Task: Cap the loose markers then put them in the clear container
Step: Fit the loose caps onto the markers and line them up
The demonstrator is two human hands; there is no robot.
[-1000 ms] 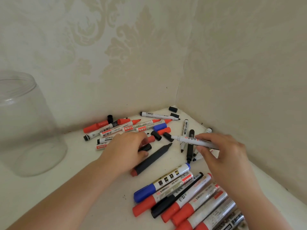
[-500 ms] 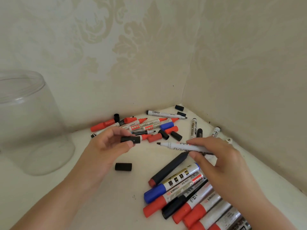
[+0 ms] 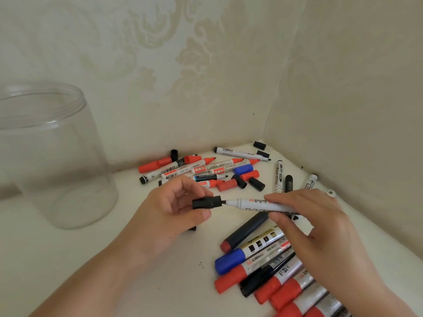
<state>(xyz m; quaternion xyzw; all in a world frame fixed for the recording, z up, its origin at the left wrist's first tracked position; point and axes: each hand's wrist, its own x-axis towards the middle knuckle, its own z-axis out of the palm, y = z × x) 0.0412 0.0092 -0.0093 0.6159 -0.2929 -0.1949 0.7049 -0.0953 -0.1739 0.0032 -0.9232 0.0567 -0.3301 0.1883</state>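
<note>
My left hand (image 3: 174,209) pinches a black cap (image 3: 207,202) between thumb and fingers. My right hand (image 3: 309,223) holds a white marker (image 3: 258,205) by its barrel, its black tip pointing left and just entering the cap's mouth. The clear container (image 3: 52,156) stands upright at the left, its mouth uncovered and nothing inside. Uncapped red, black and blue markers (image 3: 206,170) with loose caps (image 3: 256,184) lie in a heap near the back wall. A row of capped markers (image 3: 263,261) lies below my right hand.
The white surface (image 3: 91,271) sits in a corner of two patterned walls (image 3: 206,65). A few more white markers (image 3: 278,175) lie along the right wall. Another black cap (image 3: 192,228) peeks out under my left hand.
My left hand picked a black cap out of the heap and brought it toward me. My right hand carried the white marker left until its tip met the cap.
</note>
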